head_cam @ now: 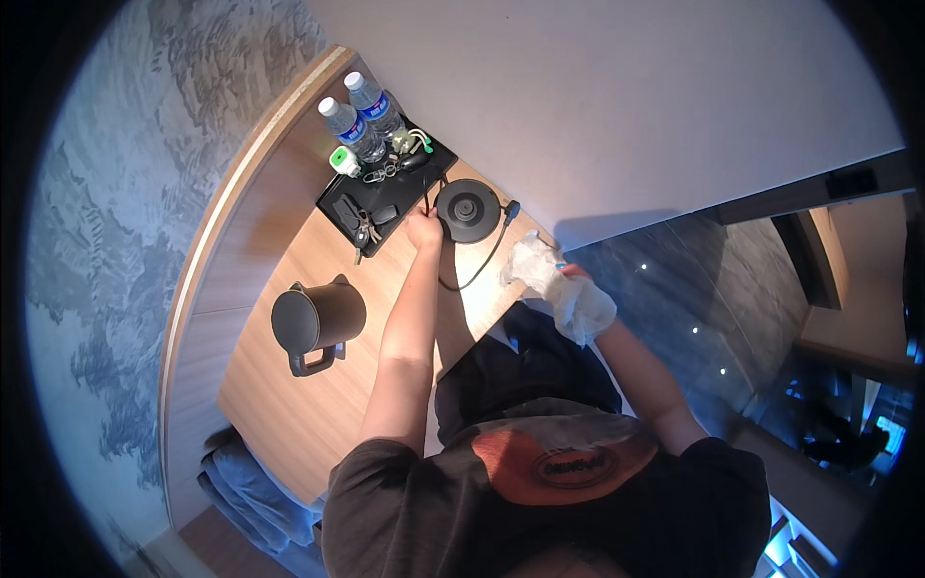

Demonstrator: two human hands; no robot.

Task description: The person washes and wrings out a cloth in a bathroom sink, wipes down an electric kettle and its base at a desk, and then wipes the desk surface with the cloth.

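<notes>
My left hand point(424, 227) is at the left edge of the round black kettle base point(468, 210), its fingers by a black cord; whether it grips the cord or the base I cannot tell. The power cord point(485, 269) loops around the base's near side to a plug point(512, 209). My right hand point(576, 272) holds a crumpled whitish cloth point(535, 260) over the desk's right edge. The dark electric kettle point(329, 316) stands upright on the wooden desk point(325, 426), left of my left forearm, apart from its base.
A black tray point(376, 195) behind my left hand holds two water bottles point(365, 123), keys point(367, 230), a green and white item point(345, 160) and other small things. A raised panel point(238, 195) borders the desk on the left; folded grey-blue fabric point(253, 495) lies beyond its near edge.
</notes>
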